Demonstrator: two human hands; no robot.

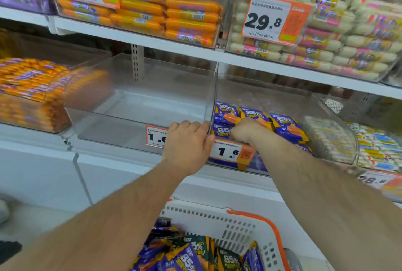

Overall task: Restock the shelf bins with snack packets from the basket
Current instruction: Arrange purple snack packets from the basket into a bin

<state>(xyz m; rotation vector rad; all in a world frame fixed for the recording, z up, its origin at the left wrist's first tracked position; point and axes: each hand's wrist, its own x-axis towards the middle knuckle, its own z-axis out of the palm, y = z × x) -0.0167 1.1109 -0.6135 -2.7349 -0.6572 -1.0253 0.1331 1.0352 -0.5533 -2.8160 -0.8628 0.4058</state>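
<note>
Head view, from near to far: the basket stands lowest and closest, just under the forearms, with a white perforated wall and an orange handle. In it lie the purple snack packets in a loose heap, and some dark green ones among them. So the supply is below and behind both hands, and the bins are forward and up.

The left hand is curled over the front lip of the empty bin, at its right corner, and grips it beside the clear dividing wall. The right hand reaches into the neighbouring bin; its fingers are bent down among the purple packets already there. Whether it pinches one or only presses them into a row, I cannot tell.

The packets in this bin stand nearly upright, leaning back. The right hand is the nearer one to them. I judge it is arranging them before more are taken from the basket.
</note>
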